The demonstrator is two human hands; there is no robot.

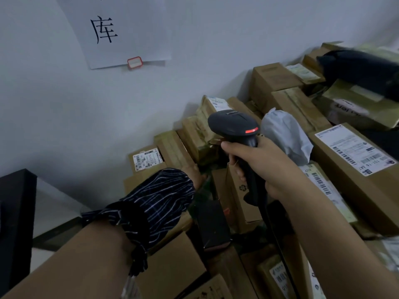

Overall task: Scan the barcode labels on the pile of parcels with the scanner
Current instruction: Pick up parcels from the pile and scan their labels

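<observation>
Scanner [234,126]: gripped by its handle in the right hand [263,167], fingers curled round it, head up over the middle of the parcels [291,108], nose aimed away toward the wall [108,108], red light lit. Left hand [195,172]: down among the parcels past a striped sleeve [155,199], mostly hidden; cannot tell whether gripping anything. Plainest label [354,151]: face up on a long box [349,190] just right of the right hand, long axis running from the wall toward the near right. Likely calls for swinging the nose right and down; right hand far nearer.
</observation>
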